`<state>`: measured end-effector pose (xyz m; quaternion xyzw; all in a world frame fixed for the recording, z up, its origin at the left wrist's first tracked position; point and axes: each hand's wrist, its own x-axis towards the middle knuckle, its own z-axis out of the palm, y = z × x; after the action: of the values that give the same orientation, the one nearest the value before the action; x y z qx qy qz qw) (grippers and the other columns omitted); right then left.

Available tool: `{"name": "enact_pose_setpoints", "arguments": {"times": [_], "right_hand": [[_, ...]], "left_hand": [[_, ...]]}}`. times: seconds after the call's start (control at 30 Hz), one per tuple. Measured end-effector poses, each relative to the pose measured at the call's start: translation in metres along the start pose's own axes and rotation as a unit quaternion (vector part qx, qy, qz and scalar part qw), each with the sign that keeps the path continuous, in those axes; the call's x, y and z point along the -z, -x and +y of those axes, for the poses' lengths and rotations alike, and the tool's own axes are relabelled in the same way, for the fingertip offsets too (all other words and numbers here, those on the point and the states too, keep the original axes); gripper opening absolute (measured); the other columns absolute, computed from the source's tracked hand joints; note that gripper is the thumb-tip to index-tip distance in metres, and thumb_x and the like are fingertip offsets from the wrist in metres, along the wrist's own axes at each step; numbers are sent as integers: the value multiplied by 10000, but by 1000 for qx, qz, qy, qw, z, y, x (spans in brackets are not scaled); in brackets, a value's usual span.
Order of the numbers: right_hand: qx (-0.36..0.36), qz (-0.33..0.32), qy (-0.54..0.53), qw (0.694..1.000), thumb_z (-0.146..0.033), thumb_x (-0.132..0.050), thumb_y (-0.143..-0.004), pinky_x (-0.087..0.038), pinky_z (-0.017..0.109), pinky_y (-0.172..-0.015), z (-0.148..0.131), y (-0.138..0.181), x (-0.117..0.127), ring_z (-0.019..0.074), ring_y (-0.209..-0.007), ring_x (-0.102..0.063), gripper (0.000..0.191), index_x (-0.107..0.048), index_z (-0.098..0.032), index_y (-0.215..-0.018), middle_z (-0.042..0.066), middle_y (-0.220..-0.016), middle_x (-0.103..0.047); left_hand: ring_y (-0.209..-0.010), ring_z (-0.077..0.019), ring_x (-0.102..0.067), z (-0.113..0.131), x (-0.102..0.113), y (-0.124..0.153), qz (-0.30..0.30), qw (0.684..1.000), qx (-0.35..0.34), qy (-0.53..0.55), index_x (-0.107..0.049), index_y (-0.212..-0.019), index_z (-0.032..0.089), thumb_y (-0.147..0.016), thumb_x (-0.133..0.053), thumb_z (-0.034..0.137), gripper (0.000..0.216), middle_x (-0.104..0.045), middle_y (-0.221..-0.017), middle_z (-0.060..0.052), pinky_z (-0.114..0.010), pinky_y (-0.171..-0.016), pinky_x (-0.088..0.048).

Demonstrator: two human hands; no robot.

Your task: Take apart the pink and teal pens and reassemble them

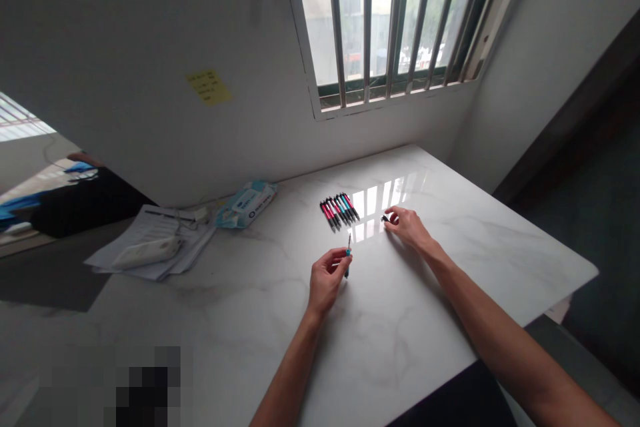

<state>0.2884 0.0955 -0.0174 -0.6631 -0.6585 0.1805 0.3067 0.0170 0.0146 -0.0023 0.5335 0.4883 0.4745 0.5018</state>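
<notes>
My left hand (pixel 327 279) pinches the blue barrel of a pen (pixel 348 253), held nearly upright above the table. The pen's thin refill sticks up bare from the top of the barrel. Farther right, my right hand (pixel 404 225) is closed on a small black pen part (pixel 385 218), whose tip shows at the fingertips; the rest of it is hidden. Between and beyond both hands lies a row of several pens (pixel 339 211), red, white and teal with black ends, side by side on the table.
The white marbled table (pixel 240 340) runs along the wall. At left sit a blue wet-wipes pack (pixel 247 205), stacked papers (pixel 137 240) and a white device (pixel 147 252) on them. A yellow note (pixel 210 87) sticks to the wall, left of a barred window (pixel 383 27).
</notes>
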Motion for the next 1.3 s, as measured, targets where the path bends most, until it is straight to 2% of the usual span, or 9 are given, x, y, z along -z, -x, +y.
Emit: {"name": "enact_pose_setpoints", "arguments": {"times": [0.13, 0.3, 0.43, 0.63, 0.73, 0.87, 0.93, 1.17, 1.3], "right_hand": [[29, 13, -90, 995, -317, -710, -896, -556, 305, -763, -16, 4, 5, 183, -771, -720, 214, -778, -206, -1066, 46, -921, -786], [108, -107, -256, 955, -447, -730, -903, -584, 314, -771, -65, 24, -1, 197, -822, -735, 271, -797, -205, -1005, 57, -942, -802], [133, -164, -295, 932, -464, -752, -891, -574, 290, -702, -98, 41, -6, 183, -782, -711, 290, -798, -193, -982, 49, -907, -789], [137, -187, -328, 916, -429, -769, -875, -588, 293, -734, -115, 49, 0, 193, -819, -718, 257, -786, -176, -916, 52, -887, -774], [124, -165, -352, 913, -440, -790, -850, -594, 305, -753, -118, 48, 1, 197, -828, -718, 265, -763, -178, -884, 52, -876, -768], [87, -10, -421, 903, -479, -732, -888, -601, 315, -787, -123, 49, 1, 201, -890, -723, 293, -713, -191, -942, 77, -983, -774], [74, 37, -420, 904, -486, -705, -905, -609, 321, -773, -124, 50, -1, 202, -870, -727, 310, -713, -187, -987, 89, -989, -776], [112, -61, -276, 953, -360, -704, -900, -618, 336, -771, -116, 62, -20, 200, -802, -747, 191, -797, -205, -961, 46, -884, -799], [131, -84, -233, 960, -296, -696, -901, -600, 333, -774, -114, 68, -24, 190, -781, -734, 146, -809, -227, -964, 27, -876, -798]], "left_hand": [[-893, -205, -723, 2, 0, 0, 4, 1000, -5, 8, -795, -1021, 173, -822, -807, 433, 327, -787, -966, -90, -275, -743, -566], [-845, -190, -708, 6, 0, 1, -1, 1000, -13, 14, -789, -1031, 171, -827, -808, 433, 332, -781, -938, -81, -271, -719, -562], [-828, -192, -702, 7, 2, 2, -11, 1000, -27, 8, -788, -1047, 177, -844, -797, 440, 332, -777, -942, -75, -289, -735, -569], [-848, -205, -709, 11, 5, 3, -15, 999, -46, 0, -782, -1031, 178, -877, -753, 449, 314, -778, -966, -82, -313, -772, -568], [-835, -192, -694, 12, 4, 4, -12, 998, -51, -20, -763, -1010, 181, -882, -721, 401, 259, -766, -953, -68, -298, -770, -547], [-704, -144, -616, 9, 4, 4, 29, 996, -44, -69, -718, -937, 191, -864, -636, 281, 142, -689, -786, -4, -250, -680, -480], [-622, -133, -560, 8, 6, 4, 55, 996, -32, -65, -711, -931, 191, -858, -621, 299, 158, -640, -703, 15, -239, -607, -441], [-568, -106, -523, 12, 16, -3, 77, 996, -30, 15, -759, -1053, 156, -806, -769, 523, 443, -673, -733, -12, -230, -538, -418], [-531, -82, -450, 10, 16, -3, 71, 996, -5, 47, -762, -981, 150, -767, -815, 536, 444, -623, -669, 17, -222, -510, -361]]}}
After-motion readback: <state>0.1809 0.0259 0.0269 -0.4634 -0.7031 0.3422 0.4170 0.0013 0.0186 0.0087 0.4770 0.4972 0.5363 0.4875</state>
